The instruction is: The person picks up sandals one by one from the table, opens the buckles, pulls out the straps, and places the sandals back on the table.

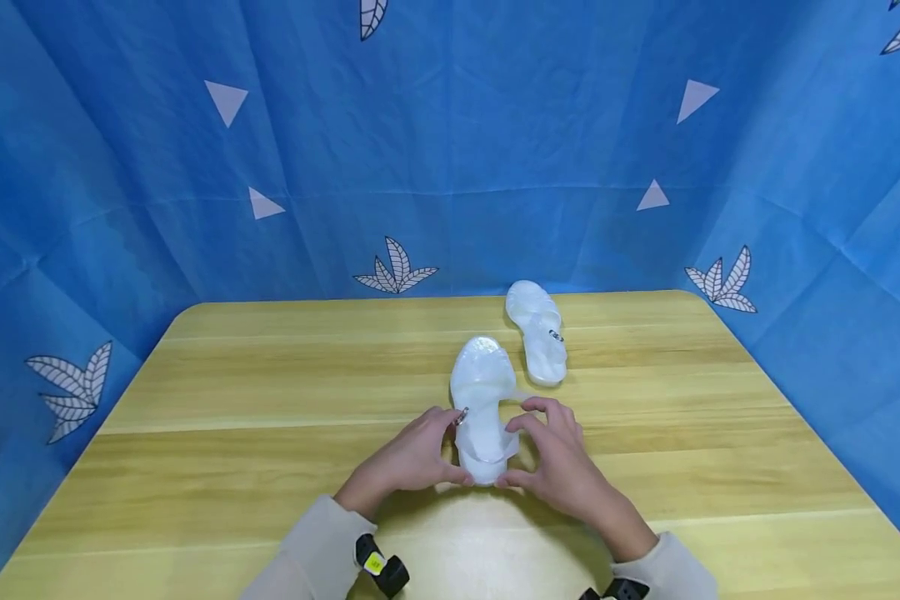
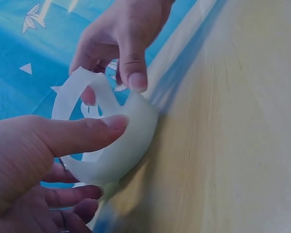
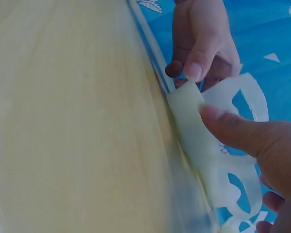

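A translucent white sandal (image 1: pixel 483 392) lies on the table, toe pointing away and heel toward me. My left hand (image 1: pixel 420 450) holds its left side: the thumb presses at the heel and the fingers are by the small metal buckle (image 1: pixel 462 416). On the other side my right hand (image 1: pixel 558 458) grips the heel with its thumb, fingers curled near the ankle strap. The left wrist view shows the rounded heel (image 2: pixel 136 128) between both thumbs. From the right wrist, the heel and looped straps (image 3: pixel 257 99) are visible; the sole's underside is hidden.
A second matching white sandal (image 1: pixel 543 342) lies farther back and right, close to the table's far edge. The wood-grain table (image 1: pixel 270 375) extends to both sides. Blue cloth (image 1: pixel 450 125) with leaf and triangle prints hangs behind and beside it.
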`<state>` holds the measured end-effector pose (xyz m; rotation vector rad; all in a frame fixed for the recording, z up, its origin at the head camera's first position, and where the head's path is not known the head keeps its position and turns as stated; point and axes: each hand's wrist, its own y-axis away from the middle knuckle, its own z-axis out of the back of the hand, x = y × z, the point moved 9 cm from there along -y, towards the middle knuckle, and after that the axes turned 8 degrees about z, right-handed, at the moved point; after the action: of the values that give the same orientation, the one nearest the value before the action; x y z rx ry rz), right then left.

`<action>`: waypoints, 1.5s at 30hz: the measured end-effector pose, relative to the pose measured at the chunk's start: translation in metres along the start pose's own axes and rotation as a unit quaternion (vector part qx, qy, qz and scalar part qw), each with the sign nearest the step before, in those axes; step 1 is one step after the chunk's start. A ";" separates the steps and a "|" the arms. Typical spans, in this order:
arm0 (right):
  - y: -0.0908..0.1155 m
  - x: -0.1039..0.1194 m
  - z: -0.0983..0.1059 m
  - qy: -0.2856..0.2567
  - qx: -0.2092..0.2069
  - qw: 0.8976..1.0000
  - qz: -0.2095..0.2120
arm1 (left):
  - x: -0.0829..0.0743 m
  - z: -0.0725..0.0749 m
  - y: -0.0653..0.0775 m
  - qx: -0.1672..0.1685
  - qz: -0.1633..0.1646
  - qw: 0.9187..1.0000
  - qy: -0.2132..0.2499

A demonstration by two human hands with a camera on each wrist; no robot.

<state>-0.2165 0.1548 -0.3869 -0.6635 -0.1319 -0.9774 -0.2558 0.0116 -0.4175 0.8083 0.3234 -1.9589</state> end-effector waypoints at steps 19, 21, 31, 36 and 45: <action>-0.019 -0.012 -0.003 0.032 0.007 0.999 -0.003 | 0.006 0.005 -0.034 -0.030 0.024 0.999 0.001; -0.022 -0.014 -0.004 0.032 0.008 0.999 -0.003 | 0.006 0.006 -0.037 -0.034 0.026 0.999 0.006; -0.037 -0.018 -0.007 0.018 0.011 1.000 0.006 | 0.008 0.012 -0.047 -0.055 0.031 0.998 0.020; -0.046 -0.021 -0.008 0.020 0.014 1.000 0.007 | 0.009 0.015 -0.051 -0.055 0.037 0.998 0.021; -0.057 -0.031 -0.011 0.018 0.039 0.999 -0.013 | 0.012 0.017 -0.065 -0.051 0.037 0.998 0.017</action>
<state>-0.2819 0.1494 -0.3822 -0.5739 -0.1463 -1.0036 -0.3219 0.0277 -0.4192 0.7767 0.4047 -1.8470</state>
